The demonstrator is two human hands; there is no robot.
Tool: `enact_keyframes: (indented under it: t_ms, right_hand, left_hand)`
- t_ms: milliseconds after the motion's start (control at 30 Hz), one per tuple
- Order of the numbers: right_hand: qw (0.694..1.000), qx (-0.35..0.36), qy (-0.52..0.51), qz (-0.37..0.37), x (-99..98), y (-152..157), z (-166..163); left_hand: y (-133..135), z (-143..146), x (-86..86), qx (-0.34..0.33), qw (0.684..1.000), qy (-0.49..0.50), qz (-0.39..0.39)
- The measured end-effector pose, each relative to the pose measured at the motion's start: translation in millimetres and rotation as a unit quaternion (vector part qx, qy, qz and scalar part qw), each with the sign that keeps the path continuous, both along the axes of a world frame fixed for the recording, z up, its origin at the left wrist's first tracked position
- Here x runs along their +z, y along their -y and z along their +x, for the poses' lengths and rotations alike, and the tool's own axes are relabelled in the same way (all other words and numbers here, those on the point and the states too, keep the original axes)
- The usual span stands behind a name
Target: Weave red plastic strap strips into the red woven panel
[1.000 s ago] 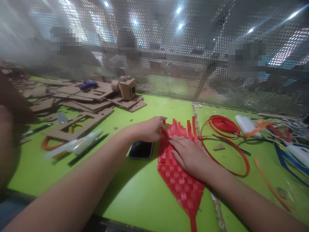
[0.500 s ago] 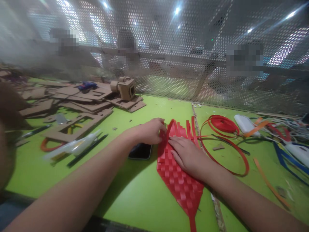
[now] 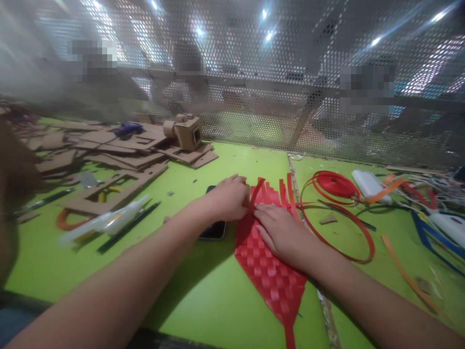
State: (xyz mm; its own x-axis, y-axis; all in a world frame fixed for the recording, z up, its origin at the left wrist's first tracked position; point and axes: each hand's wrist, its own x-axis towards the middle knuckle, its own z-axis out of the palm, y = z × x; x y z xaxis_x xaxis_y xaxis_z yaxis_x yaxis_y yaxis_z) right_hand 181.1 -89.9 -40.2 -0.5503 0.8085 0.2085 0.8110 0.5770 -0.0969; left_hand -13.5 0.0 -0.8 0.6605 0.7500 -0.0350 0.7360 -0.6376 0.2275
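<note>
The red woven mat [image 3: 267,276] lay flat on the green table [image 3: 196,315], in front of the person. Its pointy end faced the person, and loose strips stuck out at the far end. The right hand [image 3: 281,230] rested on top of the mat with its palm down and its fingers out long, not wrapped around anything. The left hand [image 3: 232,198] was at the mat's far left side with its fingers curled in. Its fingertips were partly hidden, so I could not tell if they pinched a strip. One red strip [image 3: 257,191] bent up between the two hands. A black phone [image 3: 213,231] lay partly under the left hand and wrist. To the right were a red roll [image 3: 334,185] and a big red loop [image 3: 371,249]. Brown cardboard pieces [image 3: 127,160] were piled up on the left.
</note>
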Motion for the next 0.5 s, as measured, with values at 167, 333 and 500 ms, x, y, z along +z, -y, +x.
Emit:
enact_keyframes:
  t_ms: [167, 333, 500]
  right_hand:
    - [1.000, 0.001, -0.011, 0.001, -1.2, 0.2, 0.5]
    - [1.000, -0.002, -0.010, 0.002, -2.7, 0.3, -0.1]
    - [1.000, -0.005, -0.003, 0.004, -2.6, 0.2, 0.1]
  left_hand:
    - [3.6, 1.6, 3.1, 0.009, 1.000, -0.008, -0.006]
    - [1.3, 4.3, -0.6, 0.004, 0.999, -0.021, -0.038]
    - [-1.1, 3.5, -1.9, -0.010, 0.998, -0.024, -0.056]
